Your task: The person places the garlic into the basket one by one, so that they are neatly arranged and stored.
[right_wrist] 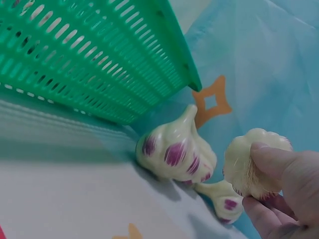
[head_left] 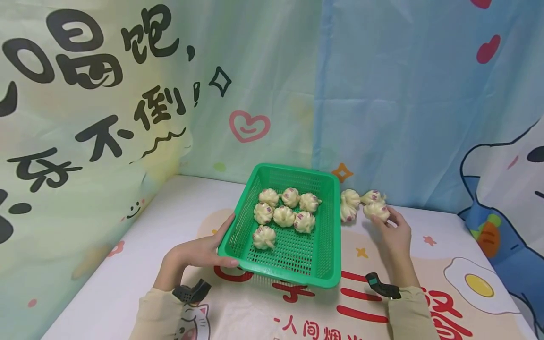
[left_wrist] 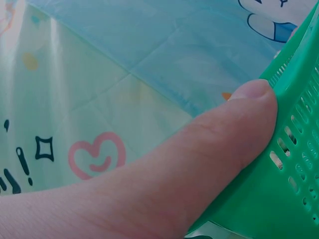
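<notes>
A green plastic basket [head_left: 327, 255] with slotted walls holds several garlic bulbs [head_left: 284, 216], pale with purple marks. My left hand [head_left: 199, 250] grips its near left corner, with the thumb at the near rim and a finger reaching along the left side. In the left wrist view, one digit [left_wrist: 214, 134] lies against the basket's outer wall [left_wrist: 294, 144] and meets the rim. To the right of the basket, my right hand [head_left: 395, 231] pinches a garlic bulb [right_wrist: 256, 162] between thumb and fingers. Other garlic bulbs [right_wrist: 174, 149] lie between that hand and the basket.
A printed cloth [head_left: 361, 255] with red lettering and a fried-egg picture covers the table. Patterned curtains [head_left: 382, 94] stand close behind it, and another with large black characters [head_left: 85, 141] runs along the left. The loose bulbs [head_left: 350, 205] lie near the table's back edge.
</notes>
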Tool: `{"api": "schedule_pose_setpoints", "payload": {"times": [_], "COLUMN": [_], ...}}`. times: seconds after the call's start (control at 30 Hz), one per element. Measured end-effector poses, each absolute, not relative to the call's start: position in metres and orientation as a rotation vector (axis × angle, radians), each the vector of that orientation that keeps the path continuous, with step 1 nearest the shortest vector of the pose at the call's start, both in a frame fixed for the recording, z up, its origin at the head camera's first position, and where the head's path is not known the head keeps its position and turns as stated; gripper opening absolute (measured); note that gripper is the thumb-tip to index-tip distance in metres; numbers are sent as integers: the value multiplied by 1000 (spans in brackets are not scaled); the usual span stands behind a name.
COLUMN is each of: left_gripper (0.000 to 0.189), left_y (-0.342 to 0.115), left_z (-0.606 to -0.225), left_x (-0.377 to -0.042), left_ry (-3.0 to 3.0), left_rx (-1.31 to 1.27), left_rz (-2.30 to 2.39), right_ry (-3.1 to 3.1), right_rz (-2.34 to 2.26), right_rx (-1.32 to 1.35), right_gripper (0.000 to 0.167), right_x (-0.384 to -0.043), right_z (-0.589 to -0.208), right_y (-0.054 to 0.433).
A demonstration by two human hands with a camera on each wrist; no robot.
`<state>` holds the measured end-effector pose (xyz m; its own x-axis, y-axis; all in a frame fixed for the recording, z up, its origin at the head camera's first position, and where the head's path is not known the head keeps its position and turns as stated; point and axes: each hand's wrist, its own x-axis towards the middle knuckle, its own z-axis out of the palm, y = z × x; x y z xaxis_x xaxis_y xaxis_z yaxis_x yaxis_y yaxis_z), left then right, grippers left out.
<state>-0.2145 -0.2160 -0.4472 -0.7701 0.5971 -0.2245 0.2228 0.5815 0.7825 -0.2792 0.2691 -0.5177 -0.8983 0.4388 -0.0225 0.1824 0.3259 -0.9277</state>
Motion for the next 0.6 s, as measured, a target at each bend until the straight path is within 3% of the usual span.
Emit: {"api": "schedule_pose_setpoints", "payload": {"times": [0.6], "left_gripper": [116], "left_y": [-215], "left_z": [-445], "left_x": [-215], "left_ry": [2342], "left_rx": [647], "left_rz": [1074], "right_ry": [-2379], "right_rz": [1761], "right_rx": [-523], "right_gripper": [76], "right_x": [-264], "right_z": [-475], "right_y": [253]}}
